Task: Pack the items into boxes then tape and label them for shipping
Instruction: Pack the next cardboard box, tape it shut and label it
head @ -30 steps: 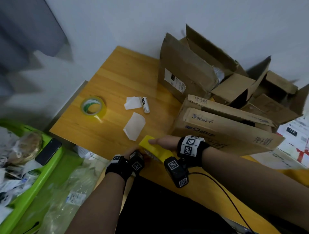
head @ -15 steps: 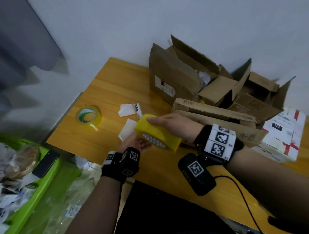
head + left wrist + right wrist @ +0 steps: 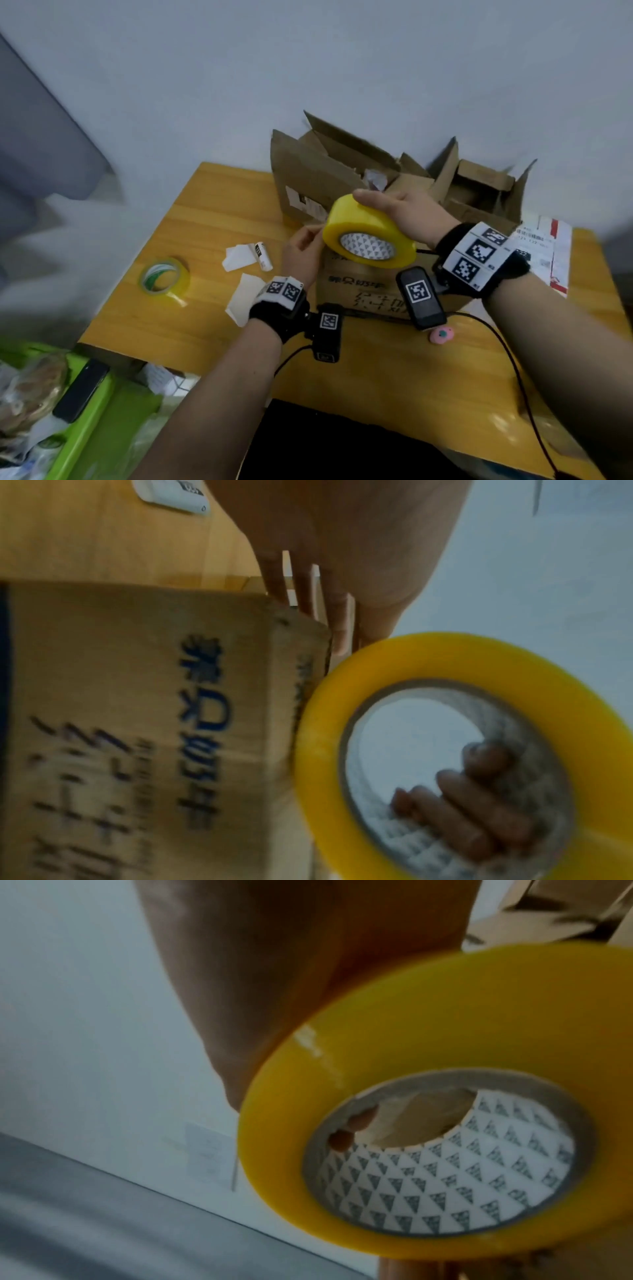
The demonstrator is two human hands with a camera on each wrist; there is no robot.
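A large yellow tape roll [image 3: 368,236] with a white patterned core is held up over a closed brown cardboard box [image 3: 359,291]. My right hand [image 3: 394,209] grips it, the thumb lying over the outer band and the fingers hooked inside the core [image 3: 479,804]. My left hand [image 3: 317,231] is at the roll's left rim, its fairly straight fingertips [image 3: 342,631] touching the edge of the yellow band [image 3: 445,656]. In the right wrist view the roll [image 3: 445,1015] fills the frame under the thumb.
A smaller tape roll [image 3: 164,279], a white glue stick [image 3: 263,255] and paper scraps [image 3: 245,301] lie on the wooden table [image 3: 205,325] to the left. Open cardboard boxes [image 3: 479,192] stand at the back, a labelled white parcel [image 3: 544,253] at right. A pink object [image 3: 442,334] lies near the box, and a phone [image 3: 82,389] rests on a green tray.
My right hand has lifted the yellow roll from near the table's front edge up over the box. The left hand has shifted from under the roll to its left rim.
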